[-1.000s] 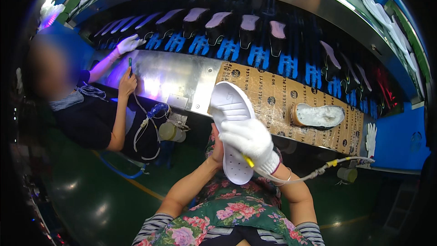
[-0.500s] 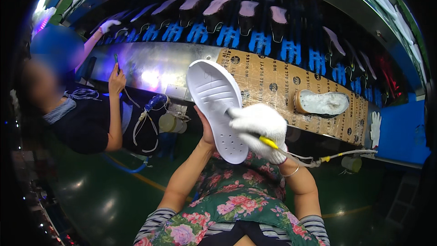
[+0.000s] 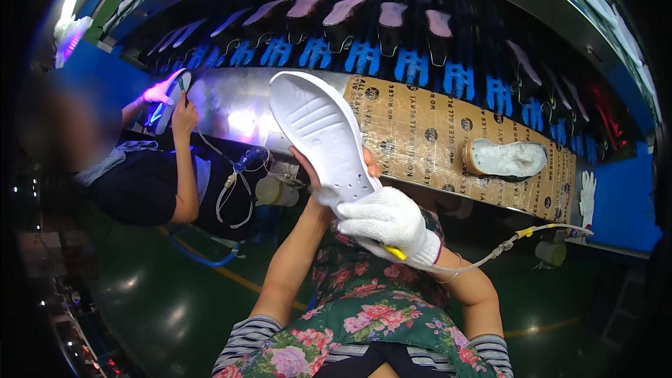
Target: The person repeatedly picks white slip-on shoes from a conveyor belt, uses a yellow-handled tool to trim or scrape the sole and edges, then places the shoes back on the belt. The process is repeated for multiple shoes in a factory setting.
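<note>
My left hand (image 3: 306,170) grips a white shoe sole (image 3: 315,122) from beneath, its fingertips showing at the sole's right edge. The sole is tilted, inner face up, with ridges across its upper part and small holes toward the end near me. My right hand (image 3: 386,220), in a white knit glove, is closed around a slim brush-like tool (image 3: 394,251) with a yellow part and a thin hose behind. Its grey tip is blurred beside the sole's near end; whether it touches cannot be made out.
A cardboard-covered bench (image 3: 413,140) holds a shoe last (image 3: 507,158) with a whitish underside. Behind runs a row of hanging lasts (image 3: 344,12) over blue clamps (image 3: 362,57). A hose (image 3: 500,246) crosses at right, near a white glove (image 3: 587,196). At left, a co-worker (image 3: 133,175) handles another sole.
My right hand has moved down and left toward the sole's near end. The sole has shifted slightly up and left. The co-worker's gloved hand has come from the rack to hold a sole.
</note>
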Action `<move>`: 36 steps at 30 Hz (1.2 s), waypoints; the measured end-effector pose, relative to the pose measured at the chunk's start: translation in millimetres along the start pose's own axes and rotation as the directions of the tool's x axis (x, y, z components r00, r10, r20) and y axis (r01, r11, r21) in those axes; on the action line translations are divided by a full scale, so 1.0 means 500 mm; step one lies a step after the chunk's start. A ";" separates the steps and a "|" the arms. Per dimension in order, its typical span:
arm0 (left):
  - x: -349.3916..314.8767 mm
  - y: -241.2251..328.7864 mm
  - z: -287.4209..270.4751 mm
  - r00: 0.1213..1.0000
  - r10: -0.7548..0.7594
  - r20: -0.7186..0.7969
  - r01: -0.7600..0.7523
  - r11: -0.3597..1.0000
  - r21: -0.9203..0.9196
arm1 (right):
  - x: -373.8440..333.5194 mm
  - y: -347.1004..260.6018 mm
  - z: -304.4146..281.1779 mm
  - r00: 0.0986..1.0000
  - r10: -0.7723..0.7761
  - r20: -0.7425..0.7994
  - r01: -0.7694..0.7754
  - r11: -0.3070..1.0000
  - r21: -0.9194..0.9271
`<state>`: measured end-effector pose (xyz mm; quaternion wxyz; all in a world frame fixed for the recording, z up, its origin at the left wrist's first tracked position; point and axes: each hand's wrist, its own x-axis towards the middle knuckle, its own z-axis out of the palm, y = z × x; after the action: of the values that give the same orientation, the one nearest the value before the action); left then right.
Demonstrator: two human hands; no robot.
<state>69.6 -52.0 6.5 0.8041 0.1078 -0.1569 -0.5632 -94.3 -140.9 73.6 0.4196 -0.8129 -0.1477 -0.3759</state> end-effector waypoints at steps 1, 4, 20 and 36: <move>0.006 0.005 -0.005 1.000 0.019 0.009 -0.018 0.999 -0.036 | -0.002 -0.001 -0.001 0.999 0.032 0.007 -0.033 0.993 0.113; 0.010 0.011 -0.007 0.999 0.042 0.009 -0.041 0.999 -0.032 | 0.011 0.002 -0.027 0.988 0.151 -0.032 -0.147 0.985 0.089; 0.085 0.059 -0.017 0.978 -0.176 0.108 0.177 0.984 -0.006 | -0.032 -0.002 0.003 0.995 0.083 0.058 -0.093 0.978 0.189; 0.107 0.082 -0.077 0.781 -0.624 -0.040 0.603 0.735 0.310 | -0.073 0.019 0.033 0.999 0.037 0.003 -0.036 0.987 -0.159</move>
<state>136.7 -88.5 -7.6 0.5409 0.2577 -0.2246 -0.7685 -105.4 -131.1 35.3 0.3598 -0.8474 -0.1034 -0.3765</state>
